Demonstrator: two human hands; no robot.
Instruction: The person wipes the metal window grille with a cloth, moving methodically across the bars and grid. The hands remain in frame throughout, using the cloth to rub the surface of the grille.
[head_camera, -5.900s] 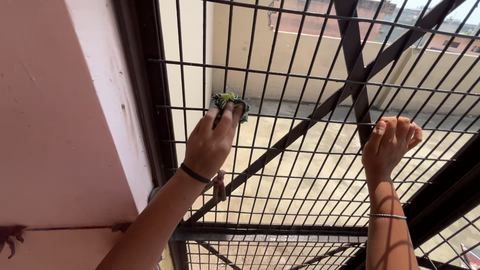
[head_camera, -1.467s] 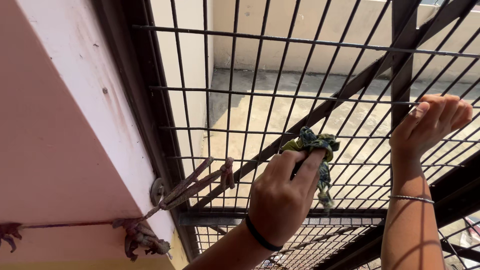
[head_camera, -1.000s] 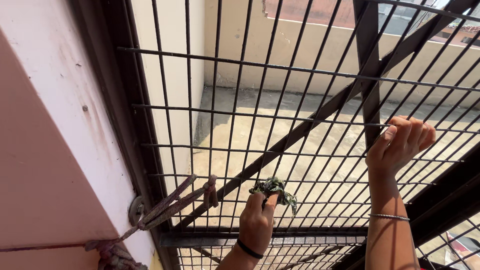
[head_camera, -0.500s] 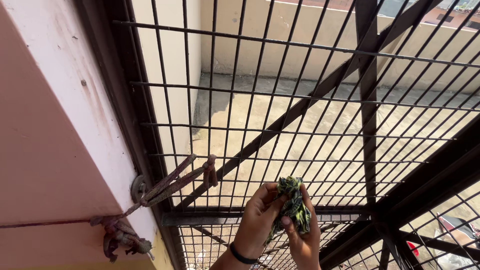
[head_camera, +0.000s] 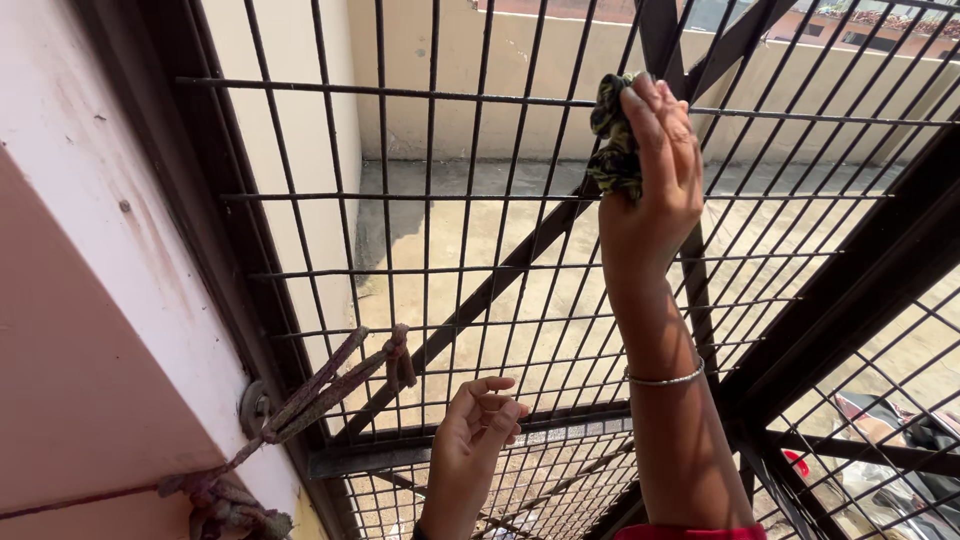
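Cloth (head_camera: 614, 140) pinched in the right hand (head_camera: 655, 165) against the grille (head_camera: 430, 200) could slip through a gap and drop outside — the left hand (head_camera: 478, 420), loosely curled and empty, hangs too low to catch it.

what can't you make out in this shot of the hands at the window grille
Head view only:
- Cloth: mostly covered by the right hand, so its full shape stays hidden.
- Left hand: its wrist is cut off by the bottom edge; whether the fingertips touch the grille is unclear.
- Rope: its lower end leaves the frame.
- Things beyond the grille at bottom right: too broken up by bars to identify.
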